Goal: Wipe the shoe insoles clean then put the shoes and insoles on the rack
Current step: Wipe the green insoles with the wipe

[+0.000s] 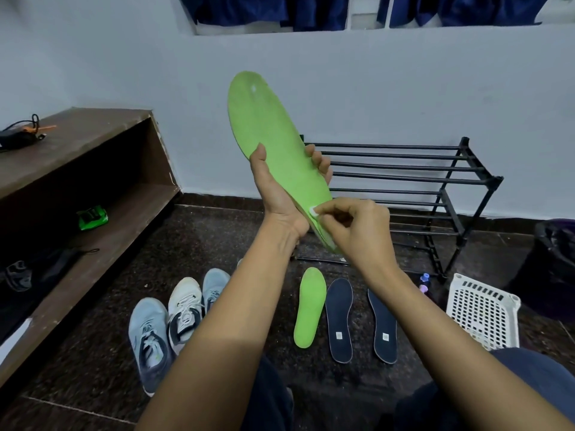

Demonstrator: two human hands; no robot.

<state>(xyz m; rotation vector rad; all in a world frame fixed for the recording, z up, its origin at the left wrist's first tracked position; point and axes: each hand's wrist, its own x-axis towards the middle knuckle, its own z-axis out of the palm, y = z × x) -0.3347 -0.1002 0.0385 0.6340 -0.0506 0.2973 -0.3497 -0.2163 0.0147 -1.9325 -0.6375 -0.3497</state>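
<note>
Left hand [280,188] grips insole [264,119] mid-length: thumb on left edge, fingers curled round right edge, toe tilted up-left. Right hand [361,231] pinches white bit [313,210] against its heel end. On floor below my arms: second green insole [309,306], two dark insoles [340,318], shoes [183,309] further left. Rack [404,169] behind hands.

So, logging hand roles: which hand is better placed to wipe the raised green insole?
Probably the right hand: it pinches a small white piece against the green insole; the left hand holds it up.
</note>
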